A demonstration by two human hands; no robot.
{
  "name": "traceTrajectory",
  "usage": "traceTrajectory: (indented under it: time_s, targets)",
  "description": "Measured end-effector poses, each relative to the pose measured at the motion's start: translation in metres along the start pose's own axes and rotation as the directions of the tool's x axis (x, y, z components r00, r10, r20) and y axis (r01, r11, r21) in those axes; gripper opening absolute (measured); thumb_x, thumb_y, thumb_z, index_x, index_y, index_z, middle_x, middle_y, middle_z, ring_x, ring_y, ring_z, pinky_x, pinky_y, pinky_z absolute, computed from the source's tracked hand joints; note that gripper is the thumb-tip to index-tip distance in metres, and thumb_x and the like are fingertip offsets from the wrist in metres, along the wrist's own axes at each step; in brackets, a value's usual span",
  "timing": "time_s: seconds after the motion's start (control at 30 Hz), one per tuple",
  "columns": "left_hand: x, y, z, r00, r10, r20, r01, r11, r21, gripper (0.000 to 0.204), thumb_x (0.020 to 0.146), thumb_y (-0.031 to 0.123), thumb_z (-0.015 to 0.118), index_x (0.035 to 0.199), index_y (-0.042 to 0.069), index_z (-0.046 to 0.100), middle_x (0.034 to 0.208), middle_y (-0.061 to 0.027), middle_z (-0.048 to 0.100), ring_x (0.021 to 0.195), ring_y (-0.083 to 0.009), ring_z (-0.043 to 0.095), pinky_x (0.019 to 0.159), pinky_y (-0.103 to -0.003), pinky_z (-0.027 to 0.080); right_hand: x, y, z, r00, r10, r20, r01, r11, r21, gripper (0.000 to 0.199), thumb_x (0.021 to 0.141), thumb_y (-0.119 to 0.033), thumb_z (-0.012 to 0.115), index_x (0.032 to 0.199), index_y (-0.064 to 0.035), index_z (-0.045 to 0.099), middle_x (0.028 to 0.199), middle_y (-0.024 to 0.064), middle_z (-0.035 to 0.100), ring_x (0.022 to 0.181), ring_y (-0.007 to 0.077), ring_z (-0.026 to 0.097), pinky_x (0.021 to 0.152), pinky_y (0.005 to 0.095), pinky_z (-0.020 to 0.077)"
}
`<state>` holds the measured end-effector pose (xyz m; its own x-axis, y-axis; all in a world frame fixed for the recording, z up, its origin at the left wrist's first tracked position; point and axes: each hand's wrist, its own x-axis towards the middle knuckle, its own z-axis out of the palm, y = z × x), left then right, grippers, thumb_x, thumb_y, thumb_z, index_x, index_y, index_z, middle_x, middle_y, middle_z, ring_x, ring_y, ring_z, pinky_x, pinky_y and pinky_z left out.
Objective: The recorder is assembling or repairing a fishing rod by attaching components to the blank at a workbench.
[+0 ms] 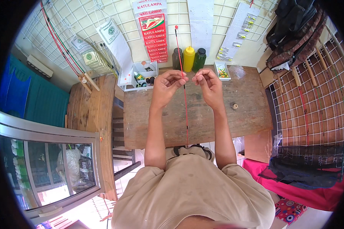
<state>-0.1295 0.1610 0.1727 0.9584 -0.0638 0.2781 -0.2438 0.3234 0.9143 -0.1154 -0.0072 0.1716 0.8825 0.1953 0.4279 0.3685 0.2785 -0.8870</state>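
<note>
My left hand point(168, 86) pinches a slim red fishing rod point(185, 107) between thumb and fingers. The rod has black bands and a red tip, and it runs from above the bottles down toward my lap. Level with it, my right hand point(209, 87) is a short gap to the right, thumb and fingertips pressed together. Whatever may be in that pinch is too small to make out. Both hands are raised over the wooden table point(153, 126). A small round wooden piece point(235, 106) lies to the right of my right hand.
Behind my hands stand a yellow squeeze bottle point(188, 60) and two dark ones. A white tray point(141, 88) of small bottles sits left, a white box point(223, 72) of colourful bits right. Rods hang on the right rack point(305, 103). An open window point(57, 168) is at left.
</note>
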Motion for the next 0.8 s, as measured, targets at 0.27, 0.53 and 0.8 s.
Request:
traceTrajectory:
  time_s: [0.27,0.53,0.8]
  targets:
    - [0.0,-0.002,0.0,1.0,0.013,-0.004,-0.012,0.998,0.055,0.021,0.082,0.007,0.068,0.102,0.0,0.062,0.097,-0.0058,0.066,0.089,-0.0113,0.062,0.076,-0.024,0.05,-0.005,-0.007,0.006,1.0,-0.02,0.009,0.02,1.0,0.002,0.013,0.091,-0.012,0.058,0.096,-0.0004,0.056,0.088,0.0031,0.061,0.083,0.0088,0.056,0.073,0.0233,0.0441]
    - [-0.004,0.0,0.006,0.999,0.021,-0.034,-0.02,0.998,0.054,0.026,0.082,0.008,0.069,0.106,0.001,0.063,0.098,-0.0032,0.065,0.086,-0.0088,0.058,0.076,-0.023,0.047,-0.007,-0.008,0.003,0.997,-0.067,-0.032,0.059,0.974,-0.217,0.011,0.091,-0.009,0.057,0.095,0.0009,0.058,0.086,0.0015,0.06,0.078,0.0078,0.055,0.072,0.0226,0.0445]
    - [-0.005,0.002,0.008,1.0,0.006,-0.03,-0.004,0.999,0.045,0.024,0.083,0.001,0.064,0.107,-0.002,0.062,0.094,-0.0039,0.065,0.085,-0.0082,0.059,0.078,-0.021,0.047,-0.011,-0.005,0.003,0.998,0.007,-0.064,-0.015,0.993,-0.121,0.012,0.091,-0.011,0.056,0.096,0.0009,0.057,0.085,0.0005,0.058,0.078,0.0073,0.054,0.073,0.0223,0.044]
